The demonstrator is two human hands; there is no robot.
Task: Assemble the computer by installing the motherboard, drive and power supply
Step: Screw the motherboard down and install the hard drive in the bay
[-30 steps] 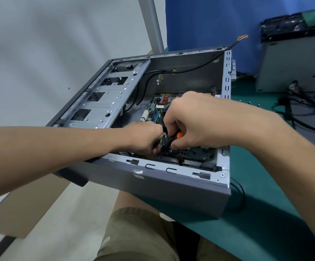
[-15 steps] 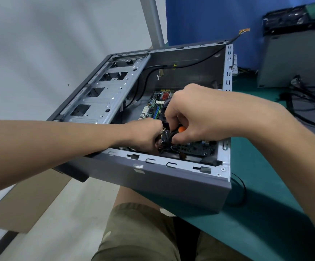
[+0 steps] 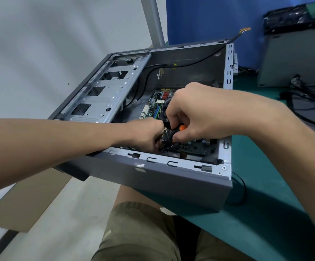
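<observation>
motherboard [image 3: 155, 107]: lies flat on the floor of the open case, in its right half. only a green strip with white connectors and a dark strip by the near wall show, since both hands cover the middle.
how it handles: light, thin and stiff, probably fragile. bending or a slipped tool tip could crack it or scratch the traces. best taken by bare edges or steadied at a corner, not by connectors or chips.
screwdriver [image 3: 181, 128]: only a bit of orange and black handle shows. the tip is hidden, so whether it sits on a screw cannot be told.
right hand [image 3: 198, 112]: the fingers are clenched round the screwdriver handle from above, over the board.
left hand [image 3: 146, 134]: reaches in over the near wall, knuckles up and fingers curled down beside the tool. i cannot tell whether they hold anything.
step, as a judgement: fastening the board down, with drive and power supply not yet in.
case [image 3: 171, 185]: grey metal, heavy and rigid with sharp folded rims. it sits at the near edge of the worktop [image 3: 269, 213], its left end hanging past that edge.
drive cage [image 3: 104, 95]: bare slots in the left half of the case.
black cable [image 3: 183, 64]: loose along the far wall, clear of the hands.
</observation>
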